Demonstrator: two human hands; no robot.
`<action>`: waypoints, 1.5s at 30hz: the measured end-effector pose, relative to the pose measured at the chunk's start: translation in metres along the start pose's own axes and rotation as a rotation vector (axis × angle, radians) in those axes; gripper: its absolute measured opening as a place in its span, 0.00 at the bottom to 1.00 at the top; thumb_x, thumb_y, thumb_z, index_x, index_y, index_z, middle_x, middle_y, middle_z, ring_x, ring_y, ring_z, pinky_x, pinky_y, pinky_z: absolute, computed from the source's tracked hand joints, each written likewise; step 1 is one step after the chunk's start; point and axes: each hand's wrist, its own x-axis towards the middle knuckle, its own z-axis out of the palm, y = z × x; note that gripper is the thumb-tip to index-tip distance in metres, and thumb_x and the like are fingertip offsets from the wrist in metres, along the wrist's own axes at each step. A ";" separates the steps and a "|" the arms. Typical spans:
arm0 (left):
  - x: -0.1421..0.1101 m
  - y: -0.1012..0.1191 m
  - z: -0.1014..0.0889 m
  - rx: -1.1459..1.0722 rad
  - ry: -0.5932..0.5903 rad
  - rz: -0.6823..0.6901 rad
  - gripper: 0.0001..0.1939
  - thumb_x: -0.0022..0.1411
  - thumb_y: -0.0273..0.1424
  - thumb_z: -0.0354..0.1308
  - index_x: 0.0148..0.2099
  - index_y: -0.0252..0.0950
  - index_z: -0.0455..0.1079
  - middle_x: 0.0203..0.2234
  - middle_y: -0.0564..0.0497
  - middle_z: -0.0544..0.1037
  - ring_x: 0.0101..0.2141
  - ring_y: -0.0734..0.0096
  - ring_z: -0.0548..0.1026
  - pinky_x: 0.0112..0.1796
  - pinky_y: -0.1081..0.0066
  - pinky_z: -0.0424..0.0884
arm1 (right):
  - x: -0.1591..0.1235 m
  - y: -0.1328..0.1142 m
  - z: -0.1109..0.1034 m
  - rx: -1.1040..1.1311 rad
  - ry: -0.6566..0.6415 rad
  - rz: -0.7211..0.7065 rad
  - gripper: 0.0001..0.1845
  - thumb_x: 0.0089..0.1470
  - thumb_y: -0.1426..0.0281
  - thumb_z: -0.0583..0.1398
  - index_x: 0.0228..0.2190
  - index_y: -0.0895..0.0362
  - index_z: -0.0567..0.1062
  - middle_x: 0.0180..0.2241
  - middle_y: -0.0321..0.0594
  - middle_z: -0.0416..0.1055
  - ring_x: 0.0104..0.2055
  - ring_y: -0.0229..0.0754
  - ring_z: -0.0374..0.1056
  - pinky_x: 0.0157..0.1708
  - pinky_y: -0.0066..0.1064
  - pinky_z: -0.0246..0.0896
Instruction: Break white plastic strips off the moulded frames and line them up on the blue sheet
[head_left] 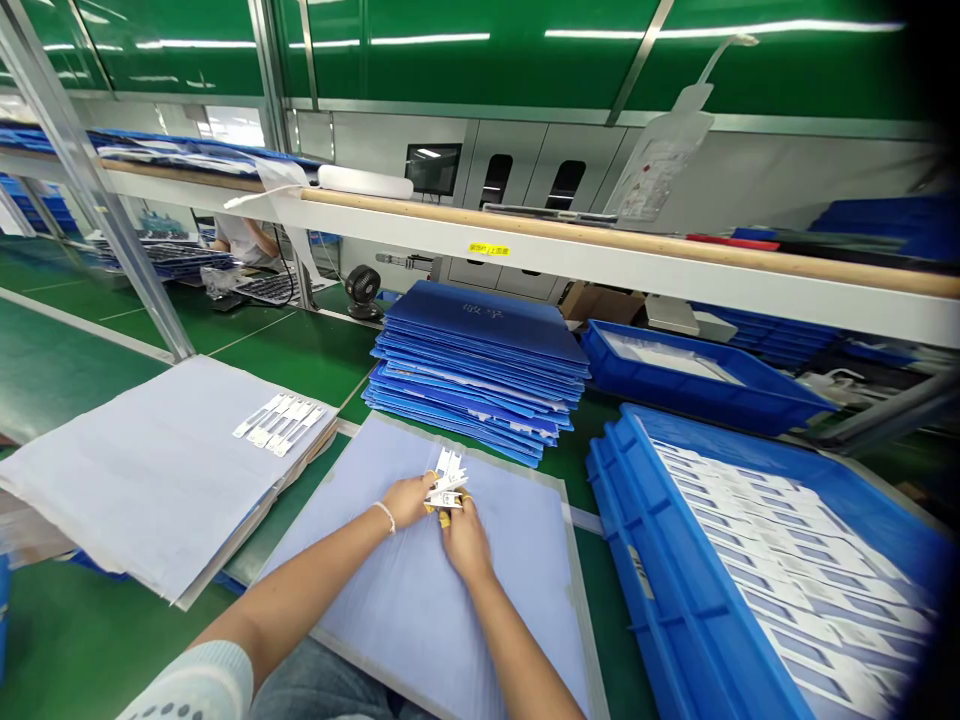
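- Left hand [409, 502] and right hand [466, 540] close together; fingers of both closed on a small bunch of white parts [450, 478].
- Parts fan out at angles and overlap; exact count not readable. Some tips stick up past the fingers.
- Yellow finger covers [445, 519] on the fingers at the grip; pale bracelet [385, 516] on the left wrist.
- Directly under the grip: flat pale-blue sheet [517, 560] with a greyish border, reaching back toward the person's lap. Can't tell if the hands touch it.
- Left of grip: stack of white sheets [150, 470], more white parts [281, 424] lying side by side on its near-grip corner.
- Just beyond grip: tall pile of blue sheets [480, 330], edges uneven, pale handwriting on top.
- Right of grip: blue tray [626, 540], overlapping rows of white pieces [795, 570] inside.
- Beyond that tray: second blue tray [780, 405], white contents.
- Farther out, past the pile and a bit left: small black fan [364, 288] on the green tabletop [300, 345].
- Above and beyond: shelf [600, 245] with yellow label [489, 249], white roll [365, 182] on it.
- Far left, behind: another person [244, 240], partly hidden.
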 end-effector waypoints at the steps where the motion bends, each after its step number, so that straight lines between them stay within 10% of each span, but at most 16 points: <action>1: 0.000 0.000 0.000 0.000 0.002 0.000 0.21 0.61 0.33 0.55 0.54 0.32 0.61 0.45 0.42 0.75 0.43 0.52 0.75 0.37 0.66 0.65 | 0.000 0.000 0.000 0.001 0.001 0.000 0.24 0.61 0.72 0.49 0.56 0.69 0.67 0.58 0.56 0.56 0.59 0.54 0.58 0.59 0.40 0.55; 33: 0.000 -0.001 0.006 -0.083 0.006 -0.032 0.21 0.60 0.33 0.55 0.55 0.33 0.62 0.44 0.41 0.75 0.42 0.53 0.74 0.40 0.65 0.66 | -0.002 -0.002 -0.003 0.101 0.041 0.006 0.24 0.60 0.71 0.50 0.55 0.67 0.68 0.57 0.54 0.59 0.58 0.52 0.59 0.58 0.39 0.55; 45: -0.018 0.002 -0.005 -0.543 0.149 -0.168 0.25 0.51 0.28 0.64 0.51 0.33 0.63 0.50 0.44 0.70 0.49 0.60 0.68 0.50 0.66 0.62 | 0.000 0.007 0.000 0.352 0.156 -0.001 0.25 0.54 0.70 0.53 0.52 0.65 0.69 0.55 0.54 0.62 0.59 0.50 0.57 0.61 0.41 0.50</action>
